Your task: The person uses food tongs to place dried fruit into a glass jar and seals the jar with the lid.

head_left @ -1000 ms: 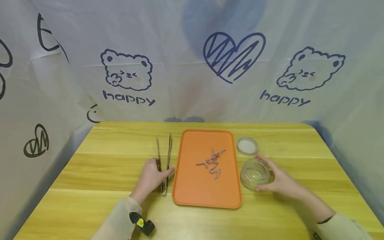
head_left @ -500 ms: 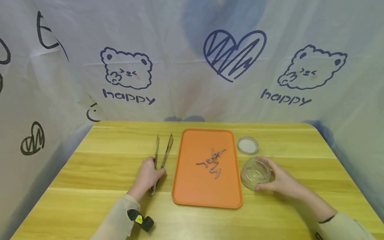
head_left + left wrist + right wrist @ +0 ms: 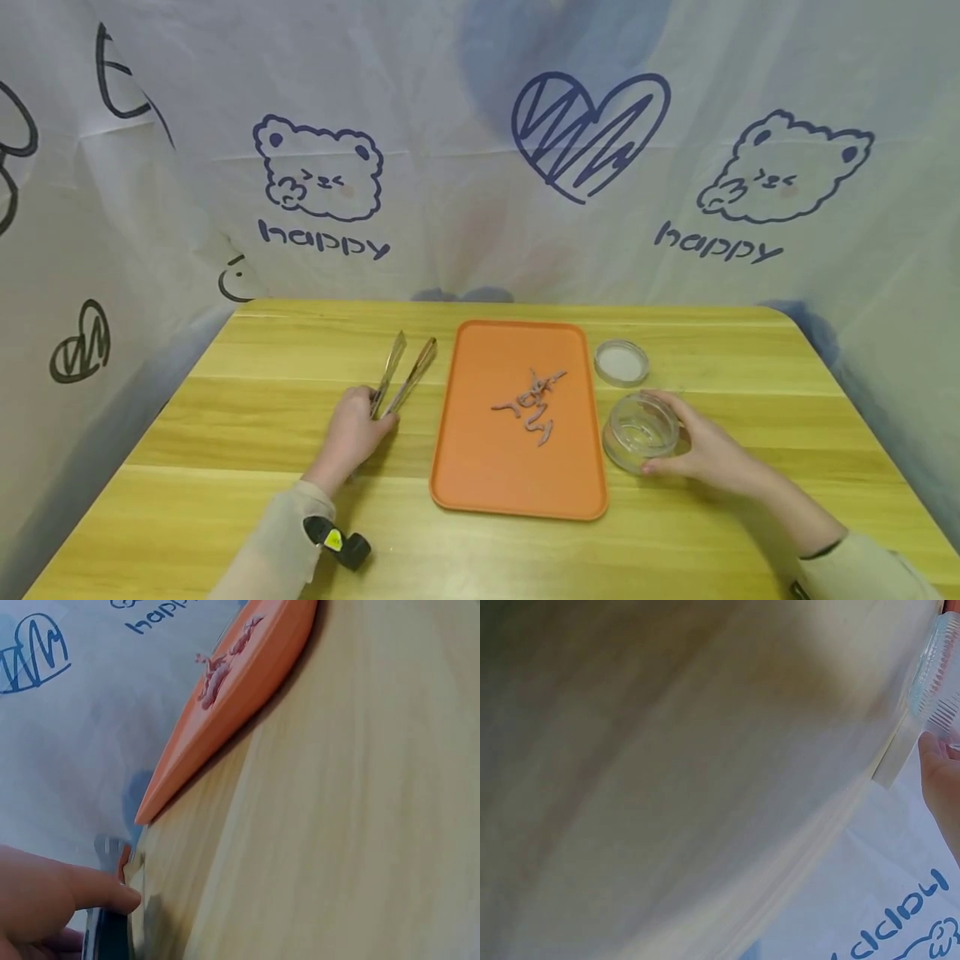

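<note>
In the head view my left hand (image 3: pixel 351 437) grips a pair of metal tongs (image 3: pixel 414 377), whose two arms stand apart and point away from me, left of the orange tray. The left wrist view shows its thumb pressing on the tongs (image 3: pixel 109 934). On the tray (image 3: pixel 517 483) lie several thin, pinkish-brown worm-like pieces (image 3: pixel 532 398) in a loose heap. Fingers and thumb of my right hand (image 3: pixel 705 446) are curled round the side of a clear glass jar (image 3: pixel 637 446), which stands uncovered just right of the tray. Only part of the jar (image 3: pixel 939 682) shows in the right wrist view.
A round clear lid (image 3: pixel 622 362) lies behind the jar, close to the tray's right edge. The wooden table (image 3: pixel 225 450) ends at a hanging printed cloth (image 3: pixel 450 183) at the back and sides.
My left hand has closed its grip on the tongs, drawn them left and away from the tray, and turned their tips to the right. The right hand stays at the jar.
</note>
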`<state>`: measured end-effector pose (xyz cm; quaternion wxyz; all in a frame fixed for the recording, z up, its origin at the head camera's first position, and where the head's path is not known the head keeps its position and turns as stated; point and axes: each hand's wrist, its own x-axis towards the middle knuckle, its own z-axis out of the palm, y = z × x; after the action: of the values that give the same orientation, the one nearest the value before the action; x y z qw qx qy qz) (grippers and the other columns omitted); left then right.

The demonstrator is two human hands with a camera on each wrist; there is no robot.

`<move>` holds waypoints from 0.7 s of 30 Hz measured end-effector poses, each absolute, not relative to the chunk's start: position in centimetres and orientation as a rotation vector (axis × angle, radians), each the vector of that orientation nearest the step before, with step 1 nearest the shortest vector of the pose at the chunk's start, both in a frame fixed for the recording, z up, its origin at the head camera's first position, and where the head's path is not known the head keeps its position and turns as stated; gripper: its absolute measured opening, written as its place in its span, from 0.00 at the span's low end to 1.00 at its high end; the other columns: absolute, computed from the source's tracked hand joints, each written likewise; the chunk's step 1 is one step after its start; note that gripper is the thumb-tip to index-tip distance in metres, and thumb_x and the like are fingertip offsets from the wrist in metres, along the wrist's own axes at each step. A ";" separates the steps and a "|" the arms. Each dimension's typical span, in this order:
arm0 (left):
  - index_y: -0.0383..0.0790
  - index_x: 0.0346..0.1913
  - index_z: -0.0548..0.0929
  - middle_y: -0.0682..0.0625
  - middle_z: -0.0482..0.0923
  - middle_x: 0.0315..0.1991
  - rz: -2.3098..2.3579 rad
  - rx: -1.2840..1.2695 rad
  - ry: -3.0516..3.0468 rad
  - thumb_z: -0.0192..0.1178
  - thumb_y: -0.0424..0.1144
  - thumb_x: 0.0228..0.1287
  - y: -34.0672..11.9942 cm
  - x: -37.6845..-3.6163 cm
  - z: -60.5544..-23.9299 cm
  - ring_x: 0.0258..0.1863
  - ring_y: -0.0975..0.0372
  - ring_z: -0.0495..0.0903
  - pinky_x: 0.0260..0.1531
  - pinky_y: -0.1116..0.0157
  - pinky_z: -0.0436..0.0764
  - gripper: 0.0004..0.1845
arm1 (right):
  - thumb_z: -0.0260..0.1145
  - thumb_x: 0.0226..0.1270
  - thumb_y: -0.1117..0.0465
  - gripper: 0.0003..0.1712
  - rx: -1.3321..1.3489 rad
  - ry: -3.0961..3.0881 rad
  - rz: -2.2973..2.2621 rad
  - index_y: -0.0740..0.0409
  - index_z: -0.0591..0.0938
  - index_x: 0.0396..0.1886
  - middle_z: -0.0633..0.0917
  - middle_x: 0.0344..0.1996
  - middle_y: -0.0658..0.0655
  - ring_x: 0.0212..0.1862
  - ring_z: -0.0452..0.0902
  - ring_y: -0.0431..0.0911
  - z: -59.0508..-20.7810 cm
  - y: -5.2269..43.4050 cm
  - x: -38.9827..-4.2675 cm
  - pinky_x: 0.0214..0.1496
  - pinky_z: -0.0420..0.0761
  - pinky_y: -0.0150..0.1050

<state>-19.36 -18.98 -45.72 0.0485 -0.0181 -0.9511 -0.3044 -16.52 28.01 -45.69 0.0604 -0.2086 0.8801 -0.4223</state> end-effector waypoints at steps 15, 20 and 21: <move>0.23 0.48 0.77 0.36 0.75 0.38 -0.969 -0.113 -2.776 0.66 0.34 0.59 -21.3 -19.5 -44.3 0.35 0.50 0.74 0.34 0.54 0.75 0.19 | 0.77 0.49 0.53 0.55 -0.645 2.652 -1.287 0.59 0.57 0.72 0.66 0.64 0.67 0.61 0.66 0.64 -45.6 28.1 -16.4 0.58 0.69 0.61; 0.27 0.48 0.79 0.39 0.77 0.38 -0.954 -0.272 -2.722 0.68 0.34 0.57 -21.1 -19.4 -42.6 0.34 0.53 0.75 0.34 0.56 0.75 0.18 | 0.77 0.49 0.52 0.55 -0.663 2.660 -1.283 0.59 0.57 0.72 0.66 0.65 0.66 0.61 0.66 0.63 -45.7 28.1 -16.5 0.58 0.67 0.62; 0.28 0.48 0.79 0.40 0.78 0.38 -0.938 -0.317 -2.721 0.69 0.34 0.56 -20.9 -19.3 -42.3 0.35 0.53 0.76 0.34 0.56 0.76 0.18 | 0.77 0.49 0.52 0.55 -0.665 2.661 -1.284 0.59 0.57 0.72 0.66 0.65 0.66 0.61 0.66 0.63 -45.7 28.1 -16.5 0.58 0.67 0.62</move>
<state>-19.33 -20.92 -42.32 0.1227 -0.1086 -0.9326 -0.3216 -16.50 28.11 -45.72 0.0566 -0.2194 0.8771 -0.4235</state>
